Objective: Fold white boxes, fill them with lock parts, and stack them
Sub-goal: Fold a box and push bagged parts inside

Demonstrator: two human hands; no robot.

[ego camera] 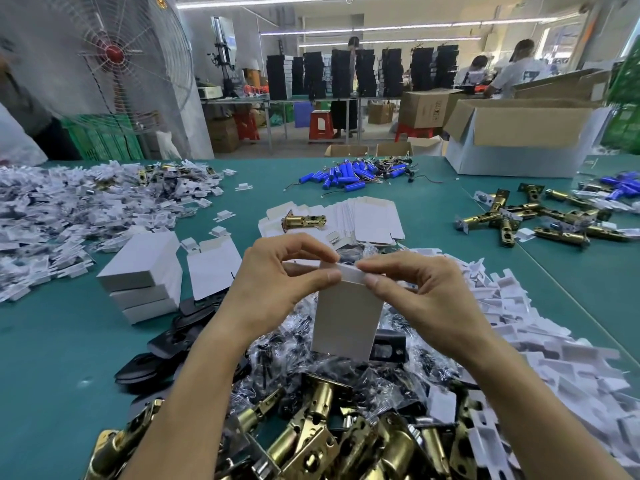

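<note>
A white box (346, 320) stands upright in the air above a heap of bagged black parts. My left hand (280, 282) pinches its top left corner, and my right hand (412, 289) pinches the top flap from the right. To the left, three closed white boxes (142, 278) lie stacked on the green table (62, 348), with one half-folded box (213, 268) leaning beside them. Flat box blanks (367, 218) are fanned out further back, with a brass latch (304, 221) on them. Brass latches (322, 434) pile up at the near edge.
White plastic pieces lie heaped at the left (52, 216) and along the right (519, 327). Blue batteries (349, 174) and more brass latches (540, 216) sit further back. A big open carton (519, 140) stands back right. Black plates (173, 344) lie near left. People work in the background.
</note>
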